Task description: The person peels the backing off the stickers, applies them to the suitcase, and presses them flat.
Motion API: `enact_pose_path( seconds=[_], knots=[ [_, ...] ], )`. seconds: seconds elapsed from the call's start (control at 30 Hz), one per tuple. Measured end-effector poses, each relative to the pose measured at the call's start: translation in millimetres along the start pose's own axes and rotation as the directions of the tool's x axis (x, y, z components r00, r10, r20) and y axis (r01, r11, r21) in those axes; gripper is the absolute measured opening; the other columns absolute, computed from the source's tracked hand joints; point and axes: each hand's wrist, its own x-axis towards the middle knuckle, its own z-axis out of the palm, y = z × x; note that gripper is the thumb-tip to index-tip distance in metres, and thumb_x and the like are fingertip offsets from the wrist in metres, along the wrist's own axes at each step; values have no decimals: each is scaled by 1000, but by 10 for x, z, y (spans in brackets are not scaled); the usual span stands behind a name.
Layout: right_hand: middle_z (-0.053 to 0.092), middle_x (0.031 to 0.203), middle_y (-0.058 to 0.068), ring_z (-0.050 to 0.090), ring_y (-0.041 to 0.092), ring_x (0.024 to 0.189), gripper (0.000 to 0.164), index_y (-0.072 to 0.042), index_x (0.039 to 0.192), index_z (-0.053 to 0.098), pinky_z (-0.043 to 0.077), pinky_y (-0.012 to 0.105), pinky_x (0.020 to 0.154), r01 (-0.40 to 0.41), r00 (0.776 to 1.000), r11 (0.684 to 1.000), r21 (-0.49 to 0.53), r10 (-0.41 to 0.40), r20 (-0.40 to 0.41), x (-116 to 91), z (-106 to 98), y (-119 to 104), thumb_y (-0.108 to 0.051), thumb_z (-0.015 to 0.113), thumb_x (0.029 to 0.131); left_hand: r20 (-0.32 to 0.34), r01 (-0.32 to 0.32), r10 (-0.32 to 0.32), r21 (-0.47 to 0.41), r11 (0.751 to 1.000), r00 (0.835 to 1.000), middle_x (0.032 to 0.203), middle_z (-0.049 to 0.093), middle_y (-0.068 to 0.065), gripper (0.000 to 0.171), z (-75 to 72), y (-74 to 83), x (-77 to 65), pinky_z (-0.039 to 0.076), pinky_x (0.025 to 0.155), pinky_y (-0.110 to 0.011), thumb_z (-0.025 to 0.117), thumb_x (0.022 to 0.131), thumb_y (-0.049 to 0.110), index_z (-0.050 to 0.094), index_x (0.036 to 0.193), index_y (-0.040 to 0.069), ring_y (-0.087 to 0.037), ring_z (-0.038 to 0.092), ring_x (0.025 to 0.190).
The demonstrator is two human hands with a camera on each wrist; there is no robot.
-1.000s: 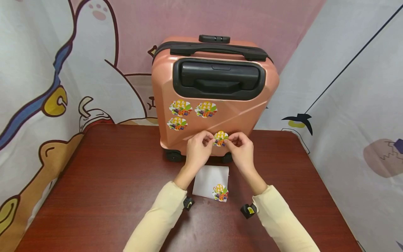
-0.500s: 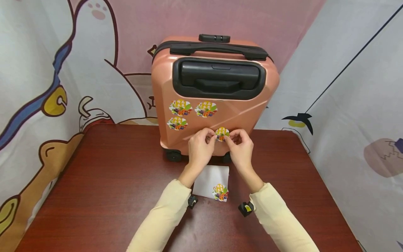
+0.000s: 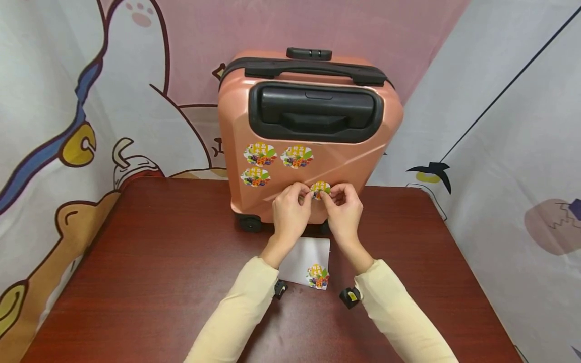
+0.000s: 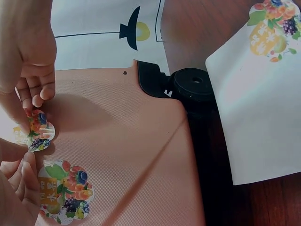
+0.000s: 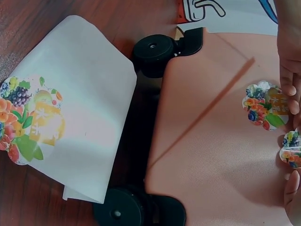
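Observation:
A peach-pink suitcase (image 3: pixel 349 161) stands upright on the table, its lower front facing me. My left hand (image 3: pixel 291 210) and right hand (image 3: pixel 343 209) pinch opposite sides of a round fruit sticker (image 3: pixel 320 189) between thumbs and fingers, right at the suitcase's lower front. In the left wrist view this sticker (image 4: pixel 42 134) looks slightly bent, and part of it is hidden by the fingers. On the suitcase sit three matching stickers: an upper left sticker (image 3: pixel 260 155), an upper right sticker (image 3: pixel 297 157) and a lower left sticker (image 3: pixel 255 177).
White backing paper (image 3: pixel 297 262) lies in front of the suitcase with one fruit sticker (image 3: pixel 317 276) on its corner. Black wheels (image 3: pixel 250 223) support the case on the reddish-brown table (image 3: pixel 150 282). Cartoon-printed cloth (image 3: pixel 190 55) hangs behind.
Both hands have moved the pinched sticker slightly upward along the suitcase front, and the right forearm has shifted a little left. The three stickers on the case and the backing paper stay put.

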Motion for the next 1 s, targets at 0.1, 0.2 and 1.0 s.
enact_pose_path(
  seconds=[0.1,0.2,1.0],
  knots=[
    [55,72,13,49,12,61,20,4,78,54,38,14,55,14,1000,1000,-11,-14,-17,-3,28,1,-2,73,74,-16,-2,2,11,1000,1000,70,63,-2,8,8,6,2,46,54,-26,71,79,10,64,77,6,-12,58,58],
    [53,71,13,50,16,59,23,4,78,53,38,14,55,28,999,998,-47,-30,-37,-10,58,-4,-3,74,73,-27,-5,5,21,1000,1000,69,63,-2,8,14,8,-3,46,54,-27,71,79,10,63,76,6,-12,58,57],
    [51,73,15,51,24,60,30,4,84,50,40,24,57,25,997,988,-150,-36,-72,-26,124,-53,-5,76,72,-70,-42,51,118,992,996,68,63,-2,11,55,-11,-8,46,49,-28,71,79,12,62,76,7,-11,58,54]
  ],
)
